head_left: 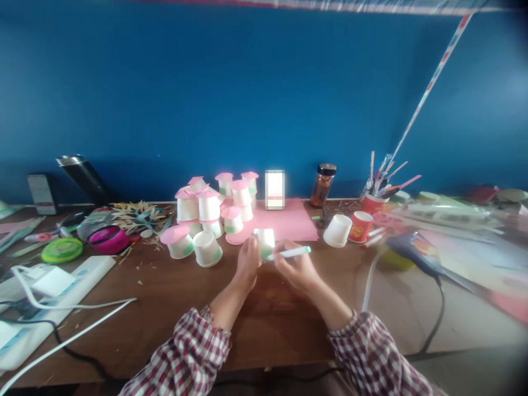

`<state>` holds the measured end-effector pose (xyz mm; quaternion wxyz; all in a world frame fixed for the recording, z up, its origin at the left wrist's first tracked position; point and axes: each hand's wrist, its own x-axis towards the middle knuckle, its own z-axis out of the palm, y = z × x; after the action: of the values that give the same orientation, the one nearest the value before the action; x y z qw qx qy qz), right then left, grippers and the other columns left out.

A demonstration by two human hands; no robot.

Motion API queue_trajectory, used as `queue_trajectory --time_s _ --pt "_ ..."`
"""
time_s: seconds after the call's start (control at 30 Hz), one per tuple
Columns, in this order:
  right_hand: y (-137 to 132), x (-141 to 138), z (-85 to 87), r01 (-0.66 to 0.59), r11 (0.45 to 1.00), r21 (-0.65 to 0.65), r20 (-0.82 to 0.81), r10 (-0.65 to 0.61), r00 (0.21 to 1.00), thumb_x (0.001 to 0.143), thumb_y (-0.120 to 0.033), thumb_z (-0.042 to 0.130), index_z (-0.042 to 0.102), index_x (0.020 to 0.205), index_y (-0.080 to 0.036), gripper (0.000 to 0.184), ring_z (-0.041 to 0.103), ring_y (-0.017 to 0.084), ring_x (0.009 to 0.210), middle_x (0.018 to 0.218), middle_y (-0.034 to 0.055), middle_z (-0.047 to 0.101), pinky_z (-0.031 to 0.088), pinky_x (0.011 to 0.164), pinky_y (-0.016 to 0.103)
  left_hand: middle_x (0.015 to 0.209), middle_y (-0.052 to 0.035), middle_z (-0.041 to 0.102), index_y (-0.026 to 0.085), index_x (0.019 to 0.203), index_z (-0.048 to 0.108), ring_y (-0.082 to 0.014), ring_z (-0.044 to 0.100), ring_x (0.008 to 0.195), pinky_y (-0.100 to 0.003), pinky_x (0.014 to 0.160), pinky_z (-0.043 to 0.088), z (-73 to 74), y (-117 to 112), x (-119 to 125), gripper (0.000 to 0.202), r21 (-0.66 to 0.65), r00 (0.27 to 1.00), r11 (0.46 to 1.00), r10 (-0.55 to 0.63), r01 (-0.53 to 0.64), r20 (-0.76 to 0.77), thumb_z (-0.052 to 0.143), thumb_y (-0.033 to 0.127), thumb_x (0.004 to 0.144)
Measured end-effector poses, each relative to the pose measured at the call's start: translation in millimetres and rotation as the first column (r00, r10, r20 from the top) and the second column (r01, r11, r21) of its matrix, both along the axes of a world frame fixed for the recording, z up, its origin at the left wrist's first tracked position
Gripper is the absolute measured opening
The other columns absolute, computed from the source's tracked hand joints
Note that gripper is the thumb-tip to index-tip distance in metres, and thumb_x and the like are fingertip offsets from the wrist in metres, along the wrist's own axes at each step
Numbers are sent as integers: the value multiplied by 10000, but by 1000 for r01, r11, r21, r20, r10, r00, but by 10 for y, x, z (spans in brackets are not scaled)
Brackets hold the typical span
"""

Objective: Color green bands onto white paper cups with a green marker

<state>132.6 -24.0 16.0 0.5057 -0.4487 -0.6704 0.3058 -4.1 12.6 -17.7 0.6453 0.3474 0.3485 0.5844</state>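
Observation:
My left hand is wrapped round a small white paper cup with a green patch on its side. A white marker with a green end is pinched in my right hand, its other end at the cup's wall. Just left stands an upright white cup with green on it. Beside that is a white cup topped with a pink paper piece. Several more pink-topped cups are stacked behind. Pink paper sheets lie beyond my hands.
To the right are an upside-down white cup, a red cup, a dark-lidded jar and a glue gun with a cord. A power strip, pink tape roll and black flask occupy the left.

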Motion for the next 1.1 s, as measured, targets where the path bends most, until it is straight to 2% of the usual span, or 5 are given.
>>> queue_trajectory --time_s 0.2,0.3,0.63,0.77,1.1 --pt "24 -5 3 81 997 -2 -311 -78 947 820 -276 558 540 761 -185 110 428 89 516 591 -41 512 347 481 203 946 -100 669 168 1073 582 -228 631 845 -364 724 519 75 81 23 487 -146 994 989 -14 30 109 491 578 827" --pt "28 -9 -5 96 995 6 -355 -88 931 833 -304 579 555 832 -187 119 456 92 526 617 -33 539 370 491 209 1002 -112 673 163 1096 586 -237 632 877 -388 766 515 78 108 17 486 -175 986 982 -49 77 157 522 558 819" --pt "28 -7 43 280 955 99 -265 -246 932 821 -273 595 623 890 -182 118 498 105 566 703 -3 604 416 510 220 1087 -120 649 173 1113 603 -254 592 972 -415 809 483 43 78 20 544 -83 989 986 -137 142 56 483 611 813" --pt "20 -3 12 335 939 73 -266 -305 914 837 -270 556 573 791 -180 102 470 103 531 628 -21 552 395 495 219 1065 -134 654 149 1070 611 -265 583 999 -411 824 472 21 64 32 568 -30 989 988 -149 149 -15 455 633 815" --pt "-67 -50 38 267 952 149 -67 -260 963 818 -213 534 549 744 -195 78 466 109 513 616 -25 542 384 495 225 1185 -157 612 186 1211 541 -289 558 1110 -421 885 466 22 86 24 592 -15 994 997 -73 74 77 461 621 818"
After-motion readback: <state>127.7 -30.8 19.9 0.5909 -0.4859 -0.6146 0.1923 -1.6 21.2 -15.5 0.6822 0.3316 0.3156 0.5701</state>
